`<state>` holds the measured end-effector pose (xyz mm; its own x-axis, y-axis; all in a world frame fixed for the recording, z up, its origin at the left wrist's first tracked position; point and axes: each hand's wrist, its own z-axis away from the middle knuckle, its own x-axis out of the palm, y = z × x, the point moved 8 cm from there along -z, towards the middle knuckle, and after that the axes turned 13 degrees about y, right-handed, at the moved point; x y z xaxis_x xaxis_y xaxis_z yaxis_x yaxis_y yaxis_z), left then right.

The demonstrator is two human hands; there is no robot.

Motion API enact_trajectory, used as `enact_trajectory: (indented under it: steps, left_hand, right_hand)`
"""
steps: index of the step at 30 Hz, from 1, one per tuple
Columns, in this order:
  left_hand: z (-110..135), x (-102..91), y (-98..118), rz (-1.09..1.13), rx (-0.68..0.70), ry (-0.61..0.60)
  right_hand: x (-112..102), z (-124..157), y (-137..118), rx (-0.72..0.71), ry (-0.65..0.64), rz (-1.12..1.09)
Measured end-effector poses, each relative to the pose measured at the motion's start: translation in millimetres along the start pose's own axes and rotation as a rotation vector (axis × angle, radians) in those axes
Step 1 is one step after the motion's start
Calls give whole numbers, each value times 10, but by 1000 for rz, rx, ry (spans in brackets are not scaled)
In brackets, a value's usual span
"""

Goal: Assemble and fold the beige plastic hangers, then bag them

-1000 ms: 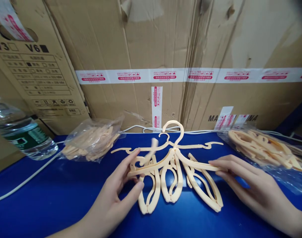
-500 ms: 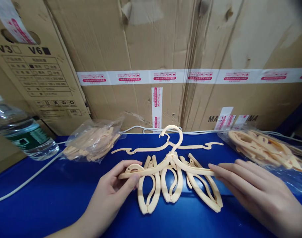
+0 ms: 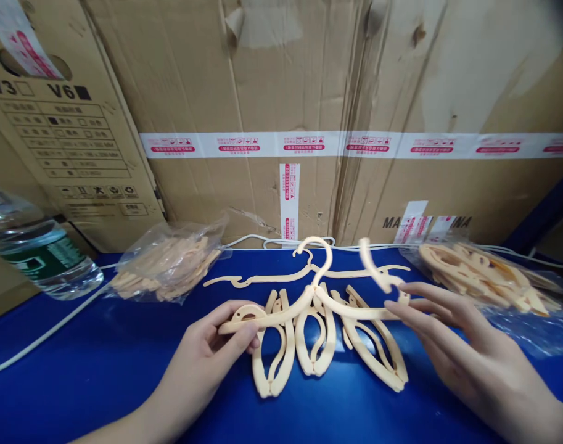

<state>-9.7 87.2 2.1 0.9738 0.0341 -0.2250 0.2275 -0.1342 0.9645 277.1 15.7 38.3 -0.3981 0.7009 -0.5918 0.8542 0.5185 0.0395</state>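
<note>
A cream plastic folding hanger (image 3: 324,262) is held upright above the blue surface, its hook at the top. My left hand (image 3: 216,357) is closed on the hanger's left arm, thumb in front, beside a curved end piece. At the right end, my right hand (image 3: 466,345) has its fingers on a slim curved end piece (image 3: 373,265), which points up and to the left. Several folded hangers (image 3: 276,388) lie below and behind the held one. Farther back, another hanger (image 3: 276,279) lies with its arms spread.
Plastic bags of cream hanger parts lie at the left (image 3: 165,265) and the right (image 3: 489,277). A water bottle (image 3: 45,259) stands at the far left. A white cable (image 3: 45,339) crosses the blue surface (image 3: 100,364). Cardboard boxes (image 3: 253,80) form the back wall.
The slim end piece at the hanger's right has swung up into view, and my right fingers have shifted and spread around it. My left hand keeps its grip. The view has moved slightly.
</note>
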Motion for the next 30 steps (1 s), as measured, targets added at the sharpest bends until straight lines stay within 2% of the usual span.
enact_trajectory:
  steps: [4, 8, 10, 14, 20, 23, 26, 30]
  left_hand:
    - [-14, 22, 25, 6, 13, -16]
    - [-26, 15, 24, 23, 14, -2]
    - [-32, -3, 14, 41, 12, 23]
    - [-23, -14, 31, 102, 19, 44]
    - [101, 55, 208, 162, 50, 29]
    - [207, 154, 282, 198, 43, -12]
    - [307, 254, 292, 232, 12, -59]
    - [393, 327, 245, 258, -32, -105]
  right_hand:
    - [38, -93, 132, 357, 42, -307]
    - [206, -40, 247, 698, -87, -570]
    - [218, -34, 281, 765, -101, -600]
    - [226, -51, 261, 811, -101, -680]
    - [398, 112, 45, 1194, -85, -1153]
    - [418, 114, -147, 1182, -130, -1294]
    - [365, 52, -395, 992, -298, -1303]
    - [258, 44, -669, 748, -557, -1123]
